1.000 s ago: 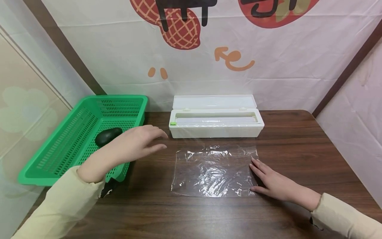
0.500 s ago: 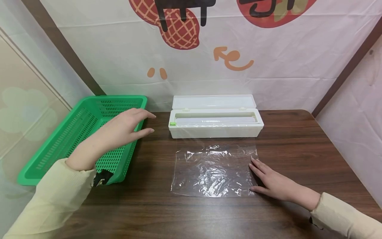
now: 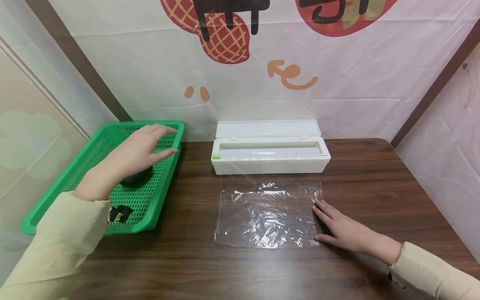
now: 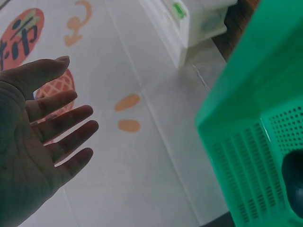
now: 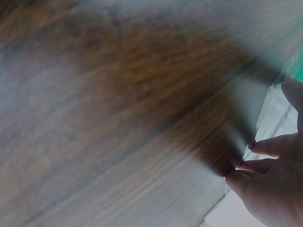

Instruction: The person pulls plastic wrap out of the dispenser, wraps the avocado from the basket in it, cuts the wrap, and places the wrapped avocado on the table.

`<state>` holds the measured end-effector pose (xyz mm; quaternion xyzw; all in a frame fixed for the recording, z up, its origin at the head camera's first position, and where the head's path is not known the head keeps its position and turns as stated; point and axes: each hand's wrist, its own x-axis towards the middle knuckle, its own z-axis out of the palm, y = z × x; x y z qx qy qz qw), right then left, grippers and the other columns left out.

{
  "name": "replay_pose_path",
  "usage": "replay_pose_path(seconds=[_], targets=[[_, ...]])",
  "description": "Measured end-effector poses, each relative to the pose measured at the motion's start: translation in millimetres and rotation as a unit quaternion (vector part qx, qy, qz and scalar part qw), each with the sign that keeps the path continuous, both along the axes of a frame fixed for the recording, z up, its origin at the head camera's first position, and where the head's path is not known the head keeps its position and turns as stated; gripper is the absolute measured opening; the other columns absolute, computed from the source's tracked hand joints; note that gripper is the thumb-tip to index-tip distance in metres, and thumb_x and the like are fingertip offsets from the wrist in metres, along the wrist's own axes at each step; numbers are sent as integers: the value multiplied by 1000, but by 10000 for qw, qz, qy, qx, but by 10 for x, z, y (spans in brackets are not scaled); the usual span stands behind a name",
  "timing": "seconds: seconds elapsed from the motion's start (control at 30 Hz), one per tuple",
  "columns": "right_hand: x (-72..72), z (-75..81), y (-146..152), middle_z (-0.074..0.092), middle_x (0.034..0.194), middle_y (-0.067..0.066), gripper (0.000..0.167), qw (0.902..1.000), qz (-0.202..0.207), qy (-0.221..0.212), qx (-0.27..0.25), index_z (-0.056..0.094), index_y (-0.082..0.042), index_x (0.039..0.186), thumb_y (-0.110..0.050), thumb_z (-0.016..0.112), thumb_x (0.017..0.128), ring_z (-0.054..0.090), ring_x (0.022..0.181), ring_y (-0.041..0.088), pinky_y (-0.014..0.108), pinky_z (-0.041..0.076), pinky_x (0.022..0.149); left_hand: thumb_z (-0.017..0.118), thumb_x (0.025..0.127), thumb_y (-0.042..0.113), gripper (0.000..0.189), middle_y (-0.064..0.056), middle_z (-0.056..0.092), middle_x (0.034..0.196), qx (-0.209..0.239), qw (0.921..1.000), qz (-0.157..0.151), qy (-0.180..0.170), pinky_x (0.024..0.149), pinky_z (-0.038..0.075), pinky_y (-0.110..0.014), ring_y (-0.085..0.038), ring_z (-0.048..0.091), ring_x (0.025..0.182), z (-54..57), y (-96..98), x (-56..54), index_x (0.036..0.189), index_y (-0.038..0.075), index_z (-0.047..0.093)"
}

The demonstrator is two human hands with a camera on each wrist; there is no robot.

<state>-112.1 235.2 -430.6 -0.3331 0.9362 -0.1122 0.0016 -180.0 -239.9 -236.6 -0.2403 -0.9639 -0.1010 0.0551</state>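
Note:
My left hand [image 3: 131, 152] is over the green basket [image 3: 150, 216], its fingers loosely extended and holding nothing. Below it in the basket lies a dark, smooth oval fruit or vegetable [image 3: 138, 179], partly covered by the hand in the head view. The left wrist view shows the open palm [image 4: 28, 137] apart from the basket, with the dark oval [image 4: 296, 182] at the right edge. At the right edge of a clear sheet of cling film [image 3: 268, 221], my right hand [image 3: 346, 229] rests its fingertips on the film and table.
Behind the film stands a white cling film dispenser [image 3: 270, 166], lid raised, a roll inside and a small green slider [image 3: 216, 156] at its left end. The film runs forward from it over the brown wooden table [image 3: 240, 275]. A printed cloth wall [image 3: 255, 104] closes off the back.
My left hand has moved left and away from me, from beside the film to over the basket. The right hand and the film have stayed in place.

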Motion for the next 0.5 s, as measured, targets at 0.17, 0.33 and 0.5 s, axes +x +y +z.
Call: replay_pose_path(seconds=[0.17,0.33,0.5], targets=[[2,6,-4,31,141,25,75,10000,0,7,2,40,7,133,-45,61,83,32,128,40,48,34,99,60,88,24,50,-22,45,130,-49,9997,185,-160,99,28,-53,-39,35,122,-3,-98,-71,128,-1,45],[-1,5,-4,31,141,25,75,10000,9,-3,-6,40,7,132,-45,62,83,32,127,40,48,35,99,59,89,25,50,-24,44,129,-130,9993,268,-227,99,27,-55,-41,35,121,-16,-169,-140,128,-3,44],[-4,4,0,31,141,25,75,10000,4,-7,-16,40,7,132,-44,62,83,32,127,40,48,35,99,59,89,26,51,-24,44,129,-216,9985,416,-300,99,26,-56,-43,33,121,-46,-254,-218,128,-2,44]])
